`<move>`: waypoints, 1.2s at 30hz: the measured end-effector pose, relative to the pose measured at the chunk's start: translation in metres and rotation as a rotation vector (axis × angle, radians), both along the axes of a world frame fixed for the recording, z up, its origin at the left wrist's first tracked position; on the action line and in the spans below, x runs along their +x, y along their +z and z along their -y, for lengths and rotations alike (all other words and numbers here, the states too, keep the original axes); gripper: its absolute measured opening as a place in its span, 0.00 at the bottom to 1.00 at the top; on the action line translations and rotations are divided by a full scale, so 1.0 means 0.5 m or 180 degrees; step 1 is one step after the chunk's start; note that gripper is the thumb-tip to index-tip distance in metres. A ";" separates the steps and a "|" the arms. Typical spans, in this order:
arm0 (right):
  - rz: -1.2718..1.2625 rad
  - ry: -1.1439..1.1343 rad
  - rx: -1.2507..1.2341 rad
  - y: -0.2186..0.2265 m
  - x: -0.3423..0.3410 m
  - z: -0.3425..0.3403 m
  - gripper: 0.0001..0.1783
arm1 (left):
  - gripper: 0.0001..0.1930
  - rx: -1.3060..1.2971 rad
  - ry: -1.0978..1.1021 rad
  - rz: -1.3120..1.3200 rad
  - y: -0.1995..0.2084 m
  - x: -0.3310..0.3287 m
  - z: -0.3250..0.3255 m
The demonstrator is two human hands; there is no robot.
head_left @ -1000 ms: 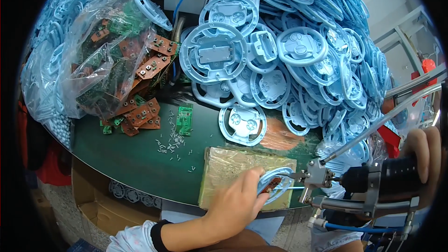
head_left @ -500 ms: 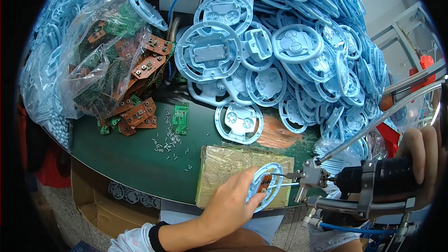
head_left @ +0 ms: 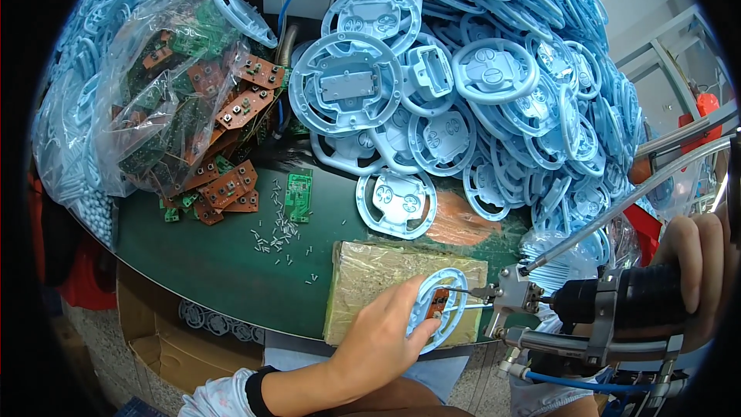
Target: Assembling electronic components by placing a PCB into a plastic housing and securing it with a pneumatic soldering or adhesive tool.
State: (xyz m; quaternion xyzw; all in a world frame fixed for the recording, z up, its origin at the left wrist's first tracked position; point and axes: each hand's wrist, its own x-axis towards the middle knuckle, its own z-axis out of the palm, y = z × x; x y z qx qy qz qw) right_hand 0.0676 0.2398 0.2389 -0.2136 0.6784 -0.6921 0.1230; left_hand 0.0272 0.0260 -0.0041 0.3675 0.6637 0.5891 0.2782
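My left hand (head_left: 384, 328) is closed round the rim of a small light-blue plastic toy steering wheel (head_left: 457, 316), which it holds tilted on edge over a wrapped block (head_left: 363, 262). Inside the wheel sits a brown circuit board (head_left: 438, 303). At the right, the fingers of my right hand (head_left: 698, 266) wrap round the black body of a power screwdriver (head_left: 621, 296). Its thin bit (head_left: 459, 290) reaches across to the circuit board in the wheel. Whether the tip sits on a screw is too small to tell.
Blue wheel parts (head_left: 494, 69) are heaped high at the back right. A clear bag (head_left: 127, 108) of brown and green circuit boards lies at the left. Loose screws (head_left: 282, 224) and a green board (head_left: 299, 195) lie on the green table (head_left: 208, 255). A cardboard box (head_left: 174, 351) stands below.
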 end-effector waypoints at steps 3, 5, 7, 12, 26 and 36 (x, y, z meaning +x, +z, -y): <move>-0.0172 -0.0176 -0.0269 -0.007 0.001 0.007 0.30 | 0.27 0.0004 0.0006 -0.0007 0.000 0.000 0.000; -0.0059 -0.0079 -0.0126 -0.002 0.002 -0.004 0.30 | 0.27 0.0041 0.0001 -0.0033 0.001 0.000 -0.001; -0.0153 -0.0125 -0.0175 -0.010 0.010 -0.004 0.30 | 0.27 0.0096 0.0004 -0.0070 0.004 0.001 -0.003; -0.0148 -0.0114 -0.0227 -0.015 0.009 -0.011 0.29 | 0.26 0.0007 0.0048 0.0047 -0.008 0.004 0.001; -0.0561 -0.0671 -0.0364 -0.049 0.015 0.026 0.25 | 0.26 -0.0060 0.0045 0.0085 -0.010 -0.001 0.002; -0.0175 -0.0039 -0.0504 -0.015 -0.006 -0.002 0.28 | 0.30 -0.0970 0.0273 -0.0921 0.032 -0.015 0.026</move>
